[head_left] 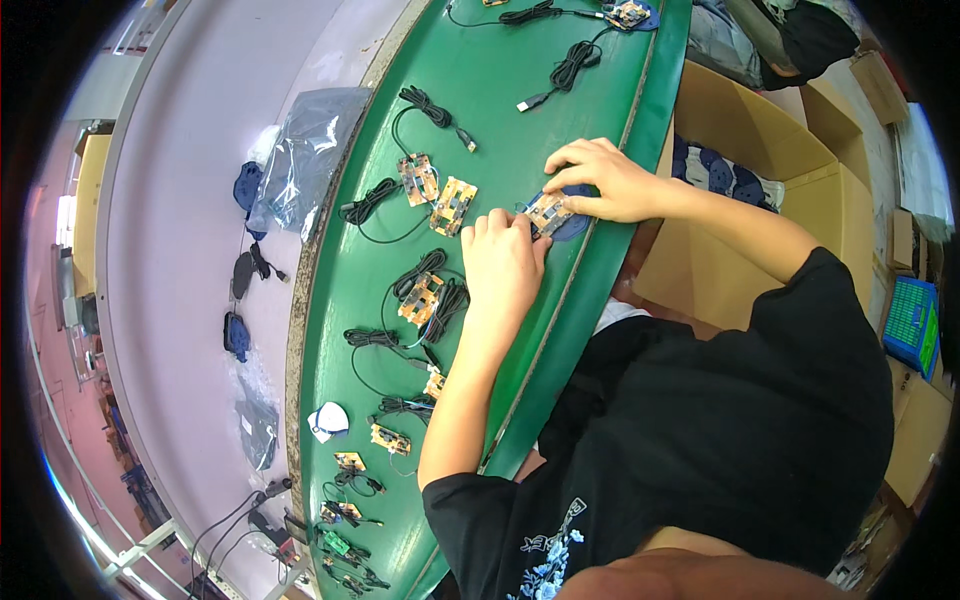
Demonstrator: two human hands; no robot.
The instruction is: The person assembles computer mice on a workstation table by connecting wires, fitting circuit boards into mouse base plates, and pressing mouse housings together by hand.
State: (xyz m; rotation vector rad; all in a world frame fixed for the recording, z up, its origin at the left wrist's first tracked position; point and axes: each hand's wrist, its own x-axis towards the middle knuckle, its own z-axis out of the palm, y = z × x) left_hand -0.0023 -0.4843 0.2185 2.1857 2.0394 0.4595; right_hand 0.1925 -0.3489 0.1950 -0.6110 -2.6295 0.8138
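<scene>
A tan circuit board (548, 214) lies over a dark blue plastic shell (572, 228) near the right edge of the green belt. My right hand (612, 188) bends over the board's upper end, thumb and fingers closed on its edges. At its lower left side, my left hand (498, 262) has curled fingers pressed to the board's edge; its fingertips are partly hidden. Left of that hand lie a second bare board (454, 207) and another board (417, 180) wired to a coiled black cable (428, 106).
More boards with cables (420, 300) lie along the green belt (520, 130), with a white round piece (328, 422). A pale side table (200, 200) holds a clear plastic bag (310, 150) and blue parts (236, 335). To the right, an open carton (700, 270) contains blue pieces.
</scene>
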